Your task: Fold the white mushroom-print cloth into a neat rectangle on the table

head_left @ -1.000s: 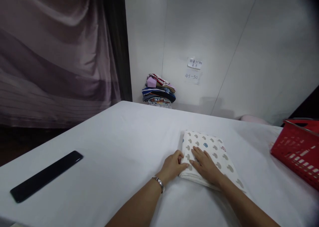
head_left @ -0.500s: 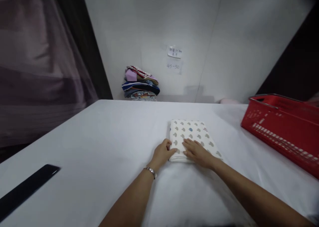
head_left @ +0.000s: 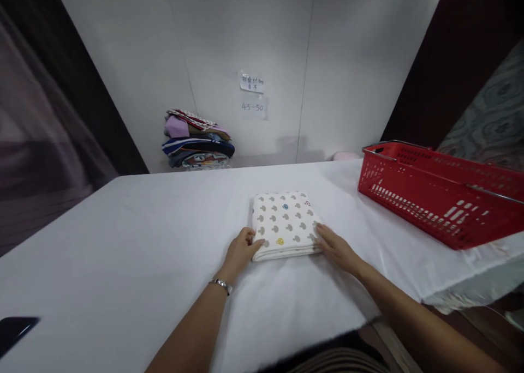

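A folded white cloth [head_left: 286,220] printed with grey mushrooms, plus a few coloured ones, lies flat on the white-covered table [head_left: 164,242]. At its near left corner, my left hand [head_left: 240,250] pinches the folded layers, thumb on top and fingers curled against the side. A silver bracelet circles that wrist. My right hand [head_left: 339,250] rests at the near right corner, its fingers stretched out over the edge of the cloth. Its thumb is hidden from view.
A red plastic basket [head_left: 409,193] stands on the right side of the table. Stacked folded fabrics [head_left: 198,141] sit by the back wall, left of two paper labels [head_left: 252,95]. A dark flat object [head_left: 14,329] lies at the left front edge.
My right hand has slid from the top of the cloth to its right edge, uncovering a yellow mushroom. My left hand stays at the left corner. The view has turned to the right.
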`<state>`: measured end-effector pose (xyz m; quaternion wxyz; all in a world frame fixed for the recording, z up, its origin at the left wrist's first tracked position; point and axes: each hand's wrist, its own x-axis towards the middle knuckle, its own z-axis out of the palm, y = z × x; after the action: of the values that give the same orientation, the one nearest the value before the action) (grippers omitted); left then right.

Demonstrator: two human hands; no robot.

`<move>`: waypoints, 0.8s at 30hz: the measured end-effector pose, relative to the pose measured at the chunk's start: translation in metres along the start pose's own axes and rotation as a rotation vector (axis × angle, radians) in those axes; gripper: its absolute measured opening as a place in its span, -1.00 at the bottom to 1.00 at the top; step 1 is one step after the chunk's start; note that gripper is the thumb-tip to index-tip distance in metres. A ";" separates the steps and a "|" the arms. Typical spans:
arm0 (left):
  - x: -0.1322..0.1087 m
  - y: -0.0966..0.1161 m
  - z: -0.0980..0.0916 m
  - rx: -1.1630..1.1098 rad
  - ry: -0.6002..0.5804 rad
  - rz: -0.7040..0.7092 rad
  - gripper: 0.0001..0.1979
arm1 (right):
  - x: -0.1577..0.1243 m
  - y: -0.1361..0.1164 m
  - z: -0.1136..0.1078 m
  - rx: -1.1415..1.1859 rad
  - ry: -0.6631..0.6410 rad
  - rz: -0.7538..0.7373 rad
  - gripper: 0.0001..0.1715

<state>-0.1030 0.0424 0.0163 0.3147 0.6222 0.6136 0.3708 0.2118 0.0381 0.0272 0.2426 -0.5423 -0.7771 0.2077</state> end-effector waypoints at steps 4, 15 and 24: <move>-0.001 0.001 0.000 0.000 0.055 -0.039 -0.66 | 0.010 0.016 0.006 0.239 0.113 0.143 -0.38; 0.023 0.038 0.010 0.341 0.039 -0.333 -0.55 | 0.046 0.013 -0.013 0.290 0.019 0.428 -0.26; -0.014 0.042 0.016 0.370 0.010 -0.355 -0.50 | 0.026 0.032 -0.017 0.354 0.007 0.394 -0.14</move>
<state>-0.0669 0.0274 0.0419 0.2526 0.5501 0.7719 0.1942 0.2381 0.0741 0.0257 0.2911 -0.6329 -0.6074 0.3817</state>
